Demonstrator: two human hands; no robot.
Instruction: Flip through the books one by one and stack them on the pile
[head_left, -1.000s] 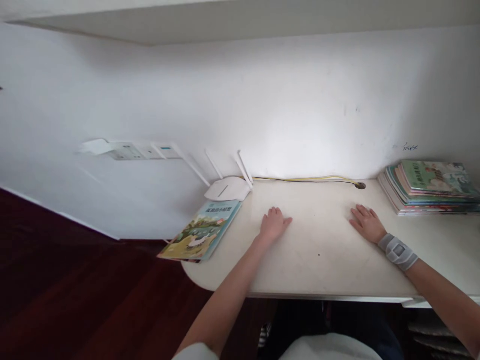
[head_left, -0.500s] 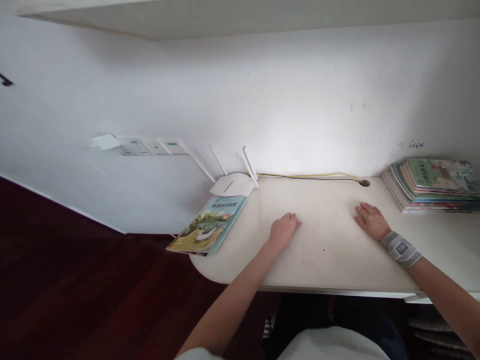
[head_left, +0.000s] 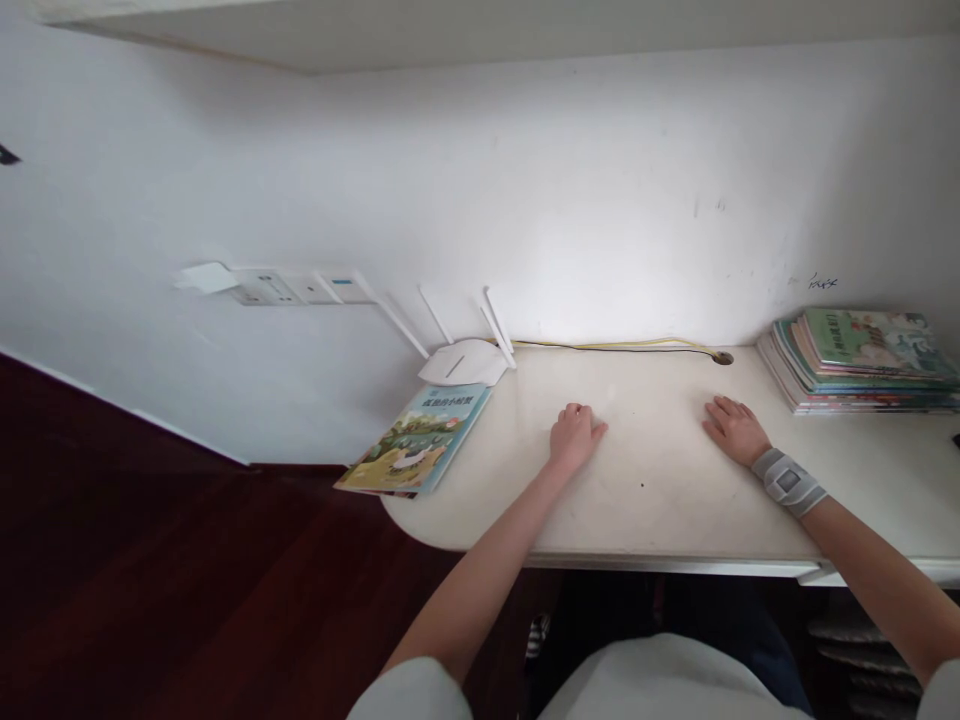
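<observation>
My left hand (head_left: 576, 437) rests on the white desk (head_left: 637, 520) with its fingers curled in and nothing visible in it. To its left, picture books (head_left: 416, 440) lie over the desk's rounded left end, their lower corner past the edge. Behind them stands a white router (head_left: 465, 362) with upright antennas. My right hand (head_left: 736, 430) lies palm down on the desk, fingers a little apart, holding nothing; a grey band (head_left: 789, 481) wraps that wrist. Right of this hand is a stack of books (head_left: 862, 362) against the wall.
A yellow and black cable (head_left: 615, 347) runs along the wall to a round hole (head_left: 722, 358) in the desk. Wall sockets (head_left: 274, 287) hold a white plug (head_left: 206, 278) at the left. A shelf (head_left: 525, 35) hangs above. Dark red floor (head_left: 187, 590) lies at lower left.
My left hand has moved slightly to the right and forward on the desk. The right hand stays in about the same place. The view has shifted a little.
</observation>
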